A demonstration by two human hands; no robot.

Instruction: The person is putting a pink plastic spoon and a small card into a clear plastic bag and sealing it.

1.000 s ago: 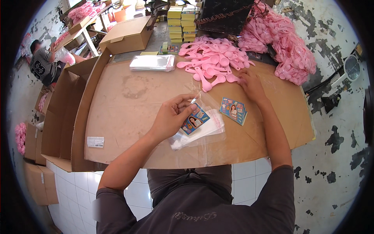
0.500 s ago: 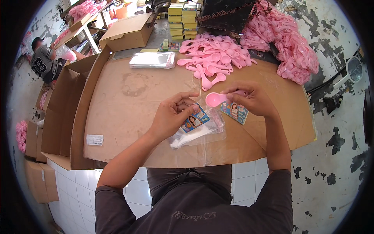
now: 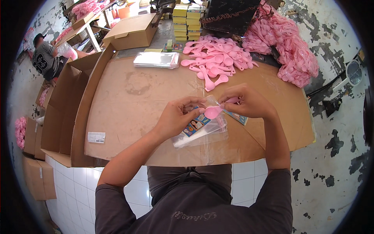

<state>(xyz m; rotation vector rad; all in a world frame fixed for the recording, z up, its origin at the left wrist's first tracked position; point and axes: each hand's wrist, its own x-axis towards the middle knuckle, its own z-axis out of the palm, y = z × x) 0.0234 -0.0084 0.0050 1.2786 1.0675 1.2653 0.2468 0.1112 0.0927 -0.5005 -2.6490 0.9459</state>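
My right hand [image 3: 249, 102] pinches the handle of a pink plastic measuring spoon [image 3: 212, 112], its bowl pointing left. My left hand [image 3: 180, 116] is closed at the edge of a clear plastic bag [image 3: 210, 100], its fingertips close to the spoon's bowl. Whether they also touch the spoon is unclear. Below the left thumb shows a blue printed card [image 3: 198, 125], seemingly inside or on the plastic. More clear bags [image 3: 202, 139] lie flat beneath both hands. Under the right hand more blue cards [image 3: 238, 117] show in part.
Ahead lies a loose heap of pink spoons [image 3: 218, 58]; bagged spoons [image 3: 298, 58] pile up at the far right. A stack of clear bags [image 3: 156, 59] sits left of the heap, with card stacks [image 3: 187, 23] behind. An open carton [image 3: 64, 113] borders the table's left. Another person [image 3: 46, 58] sits far left.
The spoon has moved down and slightly left as my right hand tilted it toward my left fingers. My left hand has shifted right and left the card, lifting a clear bag edge.
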